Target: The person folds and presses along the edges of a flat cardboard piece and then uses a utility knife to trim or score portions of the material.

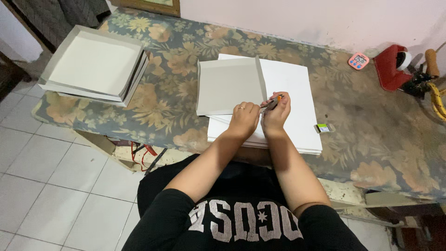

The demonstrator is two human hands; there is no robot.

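Head view: right hand (277, 111) pinches an orange-handled cutter (272, 102); left hand (243, 119) presses closed on the grey folded cardboard sheet (227, 86), centre-table atop the white card stack (288, 93). Light, stiff, creasable; best held by its edges.

Matt grey cardboard sheet (227, 86); smooth white paper stack (290, 88); floral tablecloth (376, 121).

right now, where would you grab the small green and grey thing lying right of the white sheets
Pinch the small green and grey thing across its two long sides, coming straight down from above. It lies flat on the floral tablecloth, so there is no edge to get under, and it is narrow enough for finger and thumb. It sits apart from the white sheets, nearest the right hand, so nothing blocks that side.
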